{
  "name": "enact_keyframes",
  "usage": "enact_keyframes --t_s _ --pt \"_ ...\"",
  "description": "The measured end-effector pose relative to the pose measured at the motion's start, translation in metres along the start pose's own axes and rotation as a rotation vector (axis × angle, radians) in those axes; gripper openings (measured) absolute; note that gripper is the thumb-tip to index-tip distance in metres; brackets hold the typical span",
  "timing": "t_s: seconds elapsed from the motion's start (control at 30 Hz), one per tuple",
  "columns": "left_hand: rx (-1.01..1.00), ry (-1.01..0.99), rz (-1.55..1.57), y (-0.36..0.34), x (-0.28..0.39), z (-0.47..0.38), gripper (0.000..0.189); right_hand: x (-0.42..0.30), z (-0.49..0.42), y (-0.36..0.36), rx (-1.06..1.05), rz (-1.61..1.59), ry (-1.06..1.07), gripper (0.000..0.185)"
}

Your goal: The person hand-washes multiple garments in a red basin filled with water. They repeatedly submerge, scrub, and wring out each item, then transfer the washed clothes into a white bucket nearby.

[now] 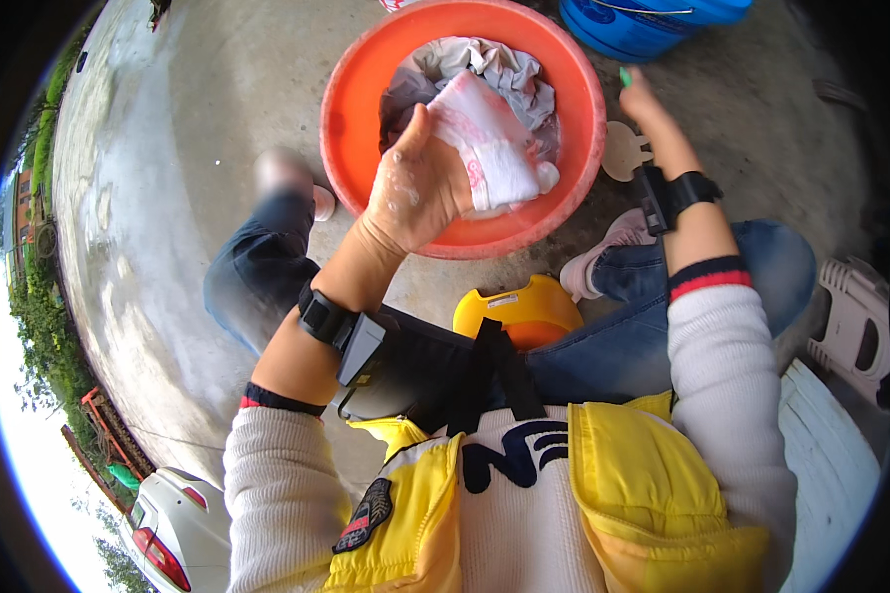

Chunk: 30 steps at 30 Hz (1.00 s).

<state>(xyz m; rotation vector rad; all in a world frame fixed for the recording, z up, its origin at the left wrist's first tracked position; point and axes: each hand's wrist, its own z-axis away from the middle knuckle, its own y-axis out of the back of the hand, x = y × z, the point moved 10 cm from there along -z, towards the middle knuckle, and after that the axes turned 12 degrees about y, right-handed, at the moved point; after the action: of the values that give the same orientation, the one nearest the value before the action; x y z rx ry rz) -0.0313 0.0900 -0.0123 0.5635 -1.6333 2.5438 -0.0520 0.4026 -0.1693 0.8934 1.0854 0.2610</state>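
Note:
My left hand (419,181) holds a wet white cloth with a pink print (489,141) over a round orange plastic basin (352,148). Its thumb is raised beside the cloth, and the fingers go out of sight beneath it. Soap foam clings to the skin near the thumb. Crumpled grey fabric (515,74) lies in the basin, partly hidden behind the cloth. To the right of the rim, my right hand (641,96) is closed around a small green object (625,77); most of that object is hidden in the grip.
A blue bucket (634,30) with a wire handle stands beyond my right hand. On the concrete floor (193,96), a pale flat object (621,152) lies beside the basin. A yellow plastic item (519,304) sits between my legs. A pale plastic stool (853,326) is at right.

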Motion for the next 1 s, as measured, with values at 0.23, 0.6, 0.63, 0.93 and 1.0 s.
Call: enact_keyframes --t_s 0.23,0.6,0.63,0.93,1.0 --pt "-0.093 -0.076 0.001 -0.014 0.003 0.001 0.073 -0.237 0.155 0.008 -0.25 0.33 0.948 0.057" --pt "0.045 -0.11 -0.003 0.001 0.01 0.018 0.097 -0.211 0.16 -0.011 -0.301 0.405 0.533 0.041" --pt "0.026 -0.121 -0.024 -0.003 0.01 0.017 0.097 -0.22 0.159 0.009 -0.089 0.326 0.58 0.042" --pt "0.13 -0.038 -0.136 0.017 0.005 0.007 0.06 -0.167 0.091 0.073 0.44 0.243 0.664 0.052" --pt "0.292 0.162 0.034 0.048 -0.02 0.008 0.049 -0.075 0.046 0.056 0.311 0.293 0.269 0.046"
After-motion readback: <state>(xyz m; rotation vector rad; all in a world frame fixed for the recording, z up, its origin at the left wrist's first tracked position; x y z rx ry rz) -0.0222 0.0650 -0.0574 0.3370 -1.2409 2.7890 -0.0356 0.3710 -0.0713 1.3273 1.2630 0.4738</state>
